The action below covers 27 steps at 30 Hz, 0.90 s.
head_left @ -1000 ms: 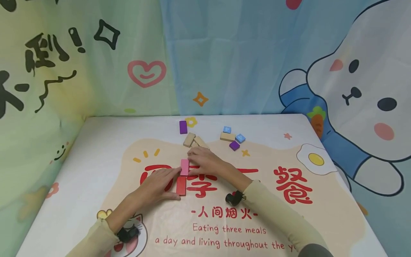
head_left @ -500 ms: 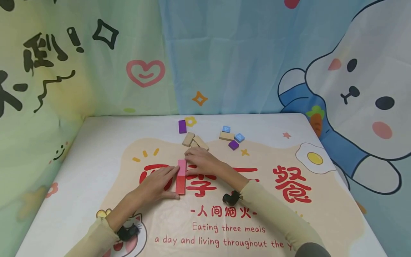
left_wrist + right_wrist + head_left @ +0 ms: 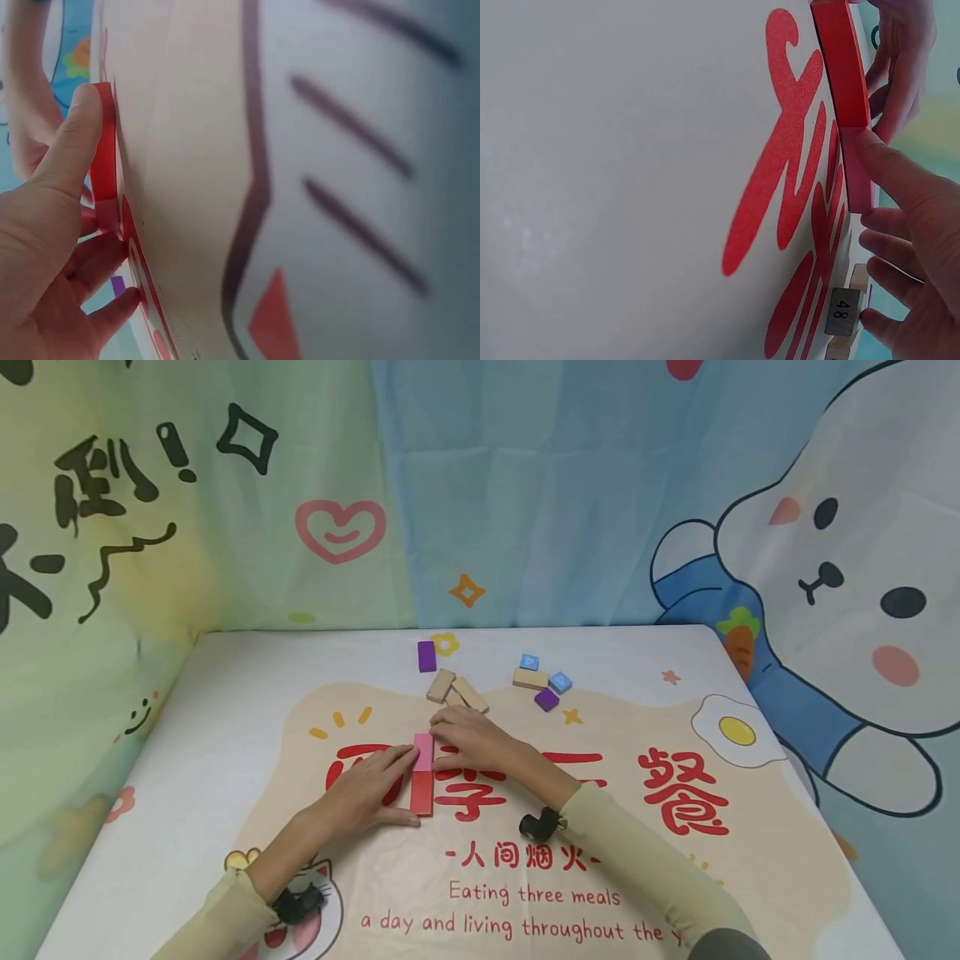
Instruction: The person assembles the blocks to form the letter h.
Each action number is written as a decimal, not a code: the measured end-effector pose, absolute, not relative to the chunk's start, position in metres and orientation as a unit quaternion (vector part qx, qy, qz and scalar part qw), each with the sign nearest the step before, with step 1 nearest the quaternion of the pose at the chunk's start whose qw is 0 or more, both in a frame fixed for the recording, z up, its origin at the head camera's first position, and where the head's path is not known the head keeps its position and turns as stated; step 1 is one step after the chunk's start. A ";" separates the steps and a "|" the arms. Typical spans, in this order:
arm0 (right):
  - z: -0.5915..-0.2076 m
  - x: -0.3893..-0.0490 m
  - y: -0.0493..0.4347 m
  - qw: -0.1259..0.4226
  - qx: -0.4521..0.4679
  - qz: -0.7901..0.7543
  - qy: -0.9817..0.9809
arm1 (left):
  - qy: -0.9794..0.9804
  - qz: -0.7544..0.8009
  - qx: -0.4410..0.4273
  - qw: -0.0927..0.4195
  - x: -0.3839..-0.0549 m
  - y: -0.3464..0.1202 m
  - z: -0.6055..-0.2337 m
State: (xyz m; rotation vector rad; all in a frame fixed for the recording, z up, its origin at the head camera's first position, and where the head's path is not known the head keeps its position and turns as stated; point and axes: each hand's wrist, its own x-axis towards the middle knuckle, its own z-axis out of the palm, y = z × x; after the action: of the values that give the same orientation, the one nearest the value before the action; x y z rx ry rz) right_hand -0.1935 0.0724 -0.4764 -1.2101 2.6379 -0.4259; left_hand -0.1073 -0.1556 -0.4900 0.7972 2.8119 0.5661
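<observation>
A red block (image 3: pixel 422 794) and a pink block (image 3: pixel 423 752) lie end to end in a straight row on the printed table cover. My left hand (image 3: pixel 363 789) holds the row from the left, thumb at the red block's near end and fingers along the side by the pink one. From the right, my right hand (image 3: pixel 476 743) grips the pink block, its thumb on the side close to the seam and its index finger at the far end. The right wrist view shows the pink block's end (image 3: pixel 857 176) meeting the red one.
Just beyond my right fingers lie several wooden blocks (image 3: pixel 468 694); one wooden block (image 3: pixel 843 311) bears the number 48. A purple block (image 3: pixel 427 657) stands farther back. To the right are a wooden block (image 3: pixel 531 678), two blue cubes (image 3: pixel 560 682) and a purple piece (image 3: pixel 547 699).
The pink block has shifted slightly left, from a small offset to lying flush in line with the red block. My right hand moved left with it; my left hand stayed nearly still.
</observation>
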 end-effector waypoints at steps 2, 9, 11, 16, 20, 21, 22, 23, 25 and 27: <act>-0.477 -0.193 0.073 0.109 -0.408 -0.146 0.895 | 0.942 0.188 0.267 0.081 -0.107 -0.156 -0.490; -0.478 -0.195 0.073 0.116 -0.410 -0.147 0.893 | 0.943 0.187 0.263 0.088 -0.107 -0.156 -0.489; -0.478 -0.195 0.073 0.119 -0.409 -0.147 0.893 | 0.943 0.186 0.261 0.089 -0.107 -0.156 -0.490; -0.478 -0.196 0.073 0.125 -0.408 -0.138 0.894 | 0.943 0.185 0.263 0.090 -0.108 -0.156 -0.490; -0.476 -0.196 0.073 0.135 -0.408 -0.139 0.892 | 0.942 0.185 0.267 0.087 -0.108 -0.157 -0.490; -0.476 -0.196 0.073 0.137 -0.408 -0.138 0.892 | 0.942 0.183 0.269 0.086 -0.108 -0.157 -0.490; -0.477 -0.196 0.073 0.138 -0.408 -0.139 0.892 | 0.941 0.183 0.271 0.085 -0.108 -0.157 -0.490; -0.477 -0.196 0.073 0.139 -0.408 -0.137 0.892 | 0.941 0.181 0.272 0.085 -0.108 -0.157 -0.490; -0.478 -0.196 0.073 0.138 -0.410 -0.134 0.892 | 0.941 0.181 0.273 0.083 -0.108 -0.157 -0.490; -0.479 -0.196 0.074 0.137 -0.411 -0.133 0.891 | 0.941 0.179 0.276 0.080 -0.107 -0.157 -0.490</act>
State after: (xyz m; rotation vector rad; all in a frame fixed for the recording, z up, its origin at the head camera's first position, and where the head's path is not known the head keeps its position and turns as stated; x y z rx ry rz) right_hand -0.1959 0.0736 -0.4791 -1.1896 2.5802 -0.3841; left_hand -0.1071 -0.1566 -0.4905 0.8245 2.8154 0.5361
